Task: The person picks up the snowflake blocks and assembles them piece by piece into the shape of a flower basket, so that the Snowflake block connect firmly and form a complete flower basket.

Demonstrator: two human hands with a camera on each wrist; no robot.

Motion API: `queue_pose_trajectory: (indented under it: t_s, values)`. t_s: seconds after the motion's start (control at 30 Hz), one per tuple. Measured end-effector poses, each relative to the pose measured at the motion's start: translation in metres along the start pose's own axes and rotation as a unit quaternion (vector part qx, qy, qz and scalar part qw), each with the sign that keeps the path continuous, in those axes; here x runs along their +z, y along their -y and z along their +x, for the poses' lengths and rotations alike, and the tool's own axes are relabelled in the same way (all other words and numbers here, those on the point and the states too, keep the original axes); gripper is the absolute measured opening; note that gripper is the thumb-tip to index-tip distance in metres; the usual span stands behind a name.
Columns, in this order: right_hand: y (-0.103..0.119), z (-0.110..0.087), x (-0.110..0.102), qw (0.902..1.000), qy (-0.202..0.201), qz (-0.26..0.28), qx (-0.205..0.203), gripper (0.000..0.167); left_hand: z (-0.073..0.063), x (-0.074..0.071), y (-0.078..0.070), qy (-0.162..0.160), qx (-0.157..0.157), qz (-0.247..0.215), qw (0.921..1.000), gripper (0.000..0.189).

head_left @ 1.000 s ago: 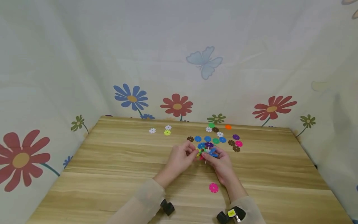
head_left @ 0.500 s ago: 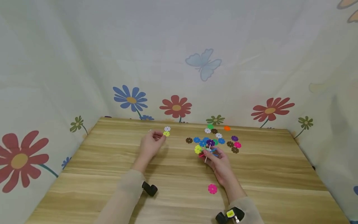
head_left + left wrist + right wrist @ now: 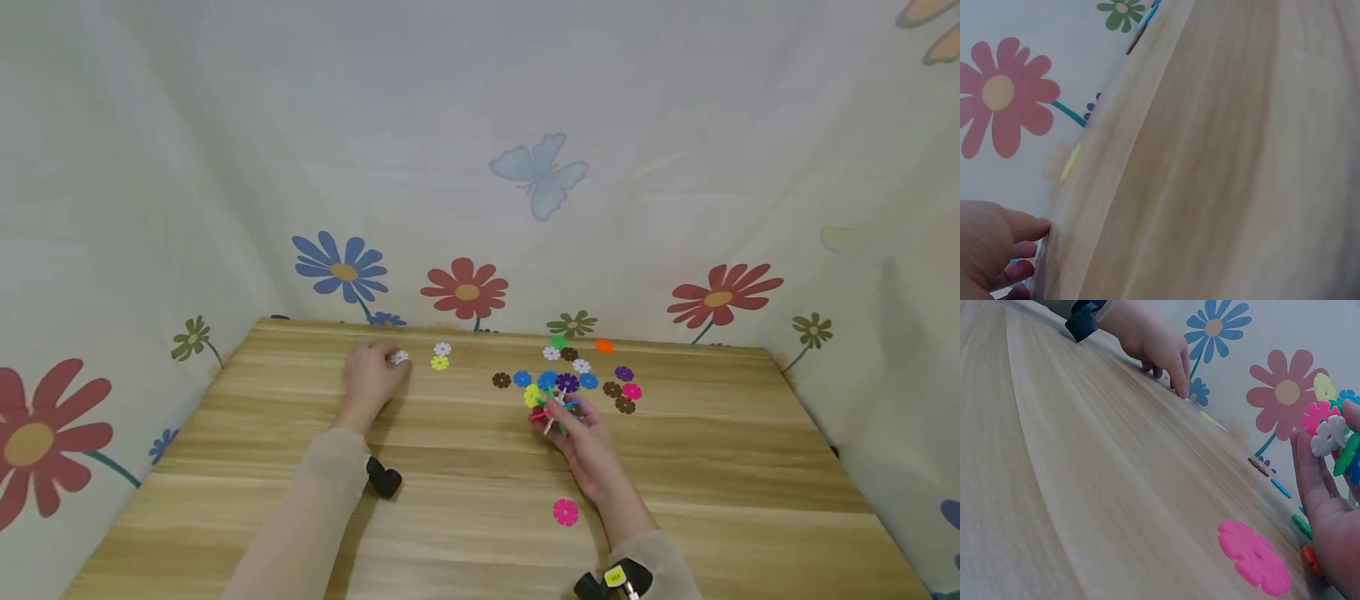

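Observation:
In the head view my right hand (image 3: 592,446) holds a cluster of interlocking flower-shaped plastic discs (image 3: 557,403), slotted into one another. Its colours show in the right wrist view: yellow, white (image 3: 1329,435), pink (image 3: 1320,416), green and blue. Thumb and fingers lie on both sides of the cluster. Far to the left, my left hand (image 3: 372,379) reaches down to the tabletop, fingertips at a white flower disc (image 3: 400,357) lying near the back edge. In the left wrist view that hand's index finger (image 3: 1032,226) points down at the table surface; the palm side is partly cut off.
White (image 3: 442,348) and yellow (image 3: 439,363) discs lie right of my left hand. Beyond my right hand are scattered brown, blue, purple (image 3: 624,373), green and orange (image 3: 603,347) discs. A single pink disc (image 3: 566,512) lies nearer me. A flower-printed cloth hangs behind the wooden table (image 3: 465,450).
My left hand has left the cluster and moved far left, past the yellow disc, to the white disc. A yellow disc now sits on the cluster, which my right hand keeps holding, slightly turned.

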State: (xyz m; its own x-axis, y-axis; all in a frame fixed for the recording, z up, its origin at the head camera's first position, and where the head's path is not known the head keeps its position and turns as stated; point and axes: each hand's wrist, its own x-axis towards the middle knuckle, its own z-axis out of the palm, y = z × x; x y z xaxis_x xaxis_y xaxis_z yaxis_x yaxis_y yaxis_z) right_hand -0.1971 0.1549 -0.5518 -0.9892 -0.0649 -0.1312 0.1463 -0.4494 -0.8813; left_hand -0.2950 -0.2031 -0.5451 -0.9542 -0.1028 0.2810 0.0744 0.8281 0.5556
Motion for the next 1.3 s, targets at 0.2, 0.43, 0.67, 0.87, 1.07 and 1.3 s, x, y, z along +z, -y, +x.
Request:
queue_pose_trajectory:
  t_s: [0.2,0.43,0.67,0.87,1.07,1.3]
  values:
    - [0.001,-0.004,0.001,0.9996,0.022,0.007,0.017,0.029,-0.007,-0.004,-0.005,0.044,-0.045,0.006,0.998,0.031]
    - [0.003,-0.003,0.0,0.9989,0.031,0.011,0.033,0.046,-0.036,-0.016,-0.05,0.134,-0.079,-0.095,0.9833,0.021]
    - [0.003,-0.001,-0.005,0.9993,0.021,-0.002,0.03,0.034,-0.078,-0.014,-0.138,0.169,-0.045,-0.318,0.9318,0.015]
    - [0.002,-0.001,-0.009,0.9996,0.01,0.001,0.025,0.039,-0.099,0.008,-0.164,0.178,-0.004,-0.35,0.9198,0.006]
    - [-0.001,0.0,-0.005,0.9992,0.016,-0.026,0.024,0.046,-0.102,0.019,-0.164,0.172,0.002,-0.355,0.9189,0.007]
    - [-0.002,0.001,-0.001,0.9988,0.016,-0.044,0.014,0.038,-0.106,0.018,-0.171,0.168,0.025,-0.316,0.9332,0.008]
